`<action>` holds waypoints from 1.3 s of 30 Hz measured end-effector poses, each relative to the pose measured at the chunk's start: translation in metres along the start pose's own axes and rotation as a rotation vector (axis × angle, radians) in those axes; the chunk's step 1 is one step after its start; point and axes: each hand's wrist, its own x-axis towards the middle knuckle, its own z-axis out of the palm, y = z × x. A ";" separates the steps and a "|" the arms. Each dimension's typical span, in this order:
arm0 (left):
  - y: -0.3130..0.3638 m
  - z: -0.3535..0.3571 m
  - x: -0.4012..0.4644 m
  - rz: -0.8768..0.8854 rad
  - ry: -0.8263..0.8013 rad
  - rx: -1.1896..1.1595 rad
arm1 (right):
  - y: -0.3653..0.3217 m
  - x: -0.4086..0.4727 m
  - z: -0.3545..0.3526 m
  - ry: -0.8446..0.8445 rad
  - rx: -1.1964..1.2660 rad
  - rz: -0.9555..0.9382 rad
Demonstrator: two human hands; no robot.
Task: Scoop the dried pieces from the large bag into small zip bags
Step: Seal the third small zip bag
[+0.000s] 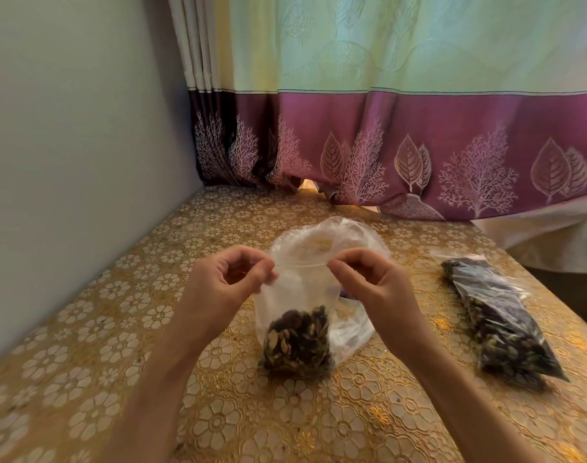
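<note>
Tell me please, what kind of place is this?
Probably a room in a home: a patterned curtain hangs behind a table with a gold floral cover, set against a plain wall.

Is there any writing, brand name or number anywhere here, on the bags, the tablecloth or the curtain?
None can be read.
Small clear zip bag of dried pieces, pinched at its top by the left hand and right hand: no print.
Filled clear bag lying at the right: no label visible.
Gold floral tablecloth and purple leaf-patterned curtain: patterns only.
</note>
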 end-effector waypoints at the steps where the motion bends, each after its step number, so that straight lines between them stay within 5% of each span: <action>1: 0.000 0.000 0.000 0.004 0.003 -0.002 | 0.000 0.000 0.000 0.002 -0.008 -0.006; 39: 0.005 0.021 -0.007 0.100 -0.052 0.142 | -0.005 -0.004 0.010 -0.108 -0.153 -0.136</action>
